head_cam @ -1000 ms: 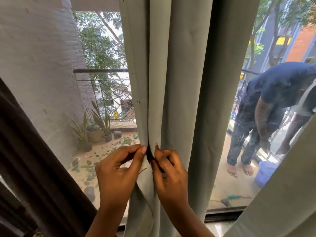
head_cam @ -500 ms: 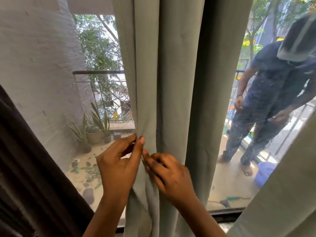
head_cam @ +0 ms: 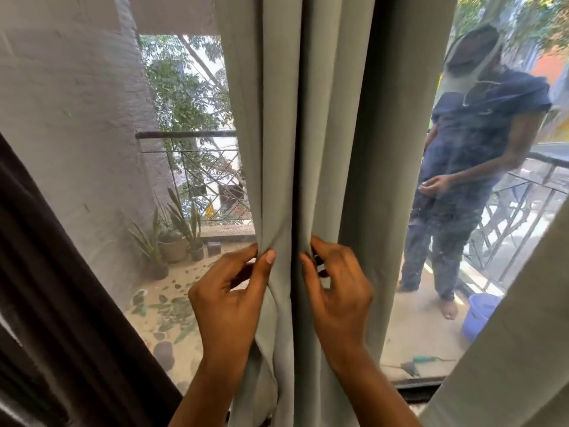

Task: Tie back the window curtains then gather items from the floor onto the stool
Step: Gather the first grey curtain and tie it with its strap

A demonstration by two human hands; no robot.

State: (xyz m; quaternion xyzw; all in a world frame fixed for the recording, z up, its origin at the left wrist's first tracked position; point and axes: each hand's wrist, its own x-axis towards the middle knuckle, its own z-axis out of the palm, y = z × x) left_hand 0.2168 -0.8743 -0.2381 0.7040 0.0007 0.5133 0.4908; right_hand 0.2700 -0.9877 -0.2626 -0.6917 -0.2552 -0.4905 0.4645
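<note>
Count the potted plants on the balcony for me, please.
3, left of the grey curtain: a dark pot nearest, a beige pot behind, a small black pot rightmost. More may be hidden.

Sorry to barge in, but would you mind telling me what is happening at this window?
A person is working on the grey curtain hanging at the middle of the window. The left hand pinches a fold just left of a dark vertical gap, and the right hand pinches the fold just right of it, at the same height. No tie-back shows, so the curtain is not yet tied. Outside, another person stands on the balcony near a blue bucket.
</note>
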